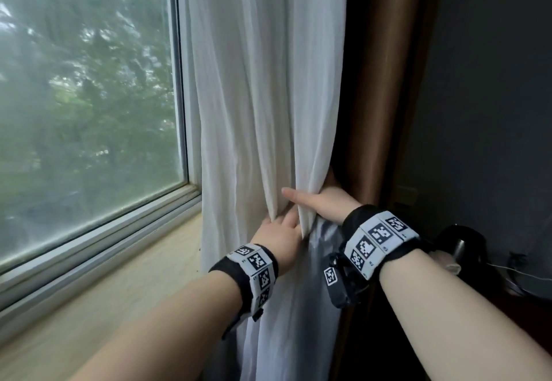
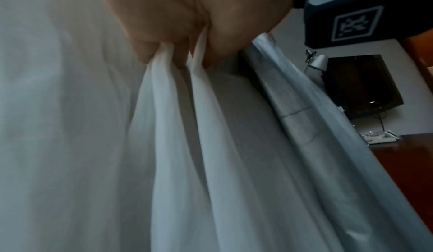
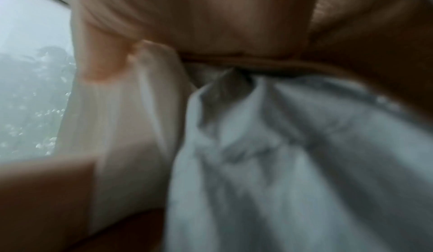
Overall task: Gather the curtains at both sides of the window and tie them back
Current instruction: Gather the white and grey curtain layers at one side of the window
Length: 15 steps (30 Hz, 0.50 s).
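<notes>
A white sheer curtain [image 1: 263,97] hangs at the window's right side, with a brown heavy curtain [image 1: 376,97] behind it and its silvery grey lining [image 1: 324,249] showing below. My left hand [image 1: 279,227] pinches several folds of the white curtain [image 2: 211,145] between its fingers [image 2: 145,52]. Just above and to the right, my right hand [image 1: 319,201] wraps the bunched curtains, thumb stretched across the white front and fingers hidden behind. The blurred right wrist view shows the thumb [image 3: 103,61] on white cloth [image 3: 121,117], with grey lining [image 3: 269,154] and brown fabric [image 3: 374,52] bunched under the palm.
The window pane [image 1: 89,97] and pale sill [image 1: 104,276] lie to the left. At the right are a dark wall, a dark wooden desk [image 2: 410,163] with a monitor [image 2: 360,85] and a silver desk lamp [image 2: 317,62], close beside the curtains.
</notes>
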Tool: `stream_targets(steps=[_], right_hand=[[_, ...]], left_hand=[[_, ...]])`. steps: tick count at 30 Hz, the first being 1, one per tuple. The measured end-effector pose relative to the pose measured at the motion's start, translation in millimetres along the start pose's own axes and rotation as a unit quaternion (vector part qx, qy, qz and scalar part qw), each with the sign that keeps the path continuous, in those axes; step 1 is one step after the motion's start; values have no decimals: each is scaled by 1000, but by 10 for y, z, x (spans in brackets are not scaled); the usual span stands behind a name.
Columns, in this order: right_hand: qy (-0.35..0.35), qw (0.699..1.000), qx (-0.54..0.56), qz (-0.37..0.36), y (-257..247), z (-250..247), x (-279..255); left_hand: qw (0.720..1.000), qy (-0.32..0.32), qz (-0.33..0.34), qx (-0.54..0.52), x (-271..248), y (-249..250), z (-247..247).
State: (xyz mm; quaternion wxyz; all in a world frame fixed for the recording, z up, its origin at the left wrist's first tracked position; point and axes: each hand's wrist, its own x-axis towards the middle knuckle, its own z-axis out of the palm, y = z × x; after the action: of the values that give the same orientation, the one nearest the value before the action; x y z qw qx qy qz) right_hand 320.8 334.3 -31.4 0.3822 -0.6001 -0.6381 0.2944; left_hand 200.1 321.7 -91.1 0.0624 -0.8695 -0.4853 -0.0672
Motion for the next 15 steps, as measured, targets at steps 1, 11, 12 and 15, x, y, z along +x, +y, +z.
stream_targets(steps=[1,11,12,15], right_hand=[[48,999,-16,0,26,3,21],[187,980,-51,49,303,-169,240],[184,982,-34,36,312,-167,236],[158,987,19,-3,302,-160,177]], left_hand=[[1000,1,12,4,18,9,35],[926,279,-48,-248,-138,-303,49],[904,326,-103,-256,-123,-323,11],[835,366,-244,-330,-98,-306,-201]])
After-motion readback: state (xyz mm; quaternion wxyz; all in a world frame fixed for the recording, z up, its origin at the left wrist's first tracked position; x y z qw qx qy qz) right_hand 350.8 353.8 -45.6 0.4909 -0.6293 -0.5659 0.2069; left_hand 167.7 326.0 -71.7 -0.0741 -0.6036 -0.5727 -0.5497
